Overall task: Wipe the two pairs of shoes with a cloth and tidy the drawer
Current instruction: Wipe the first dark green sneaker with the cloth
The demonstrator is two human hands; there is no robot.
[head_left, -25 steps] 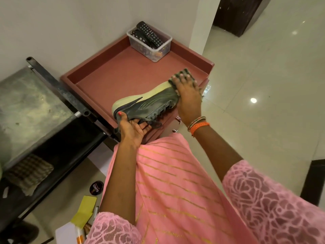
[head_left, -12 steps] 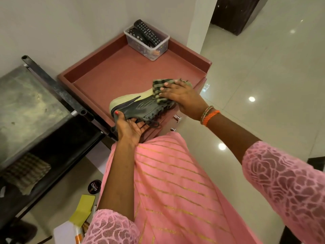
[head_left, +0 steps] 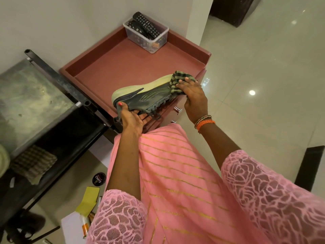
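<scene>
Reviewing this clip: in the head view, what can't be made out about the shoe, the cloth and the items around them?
- Shoe: far side faces away; heel covered by the left hand.
- Checked cloth: part under the right hand is hidden.
- Other shoes: none visible.
- Clear box: contents below the remotes too small to make out.
- White item on the floor: cut off by the sleeve.
</scene>
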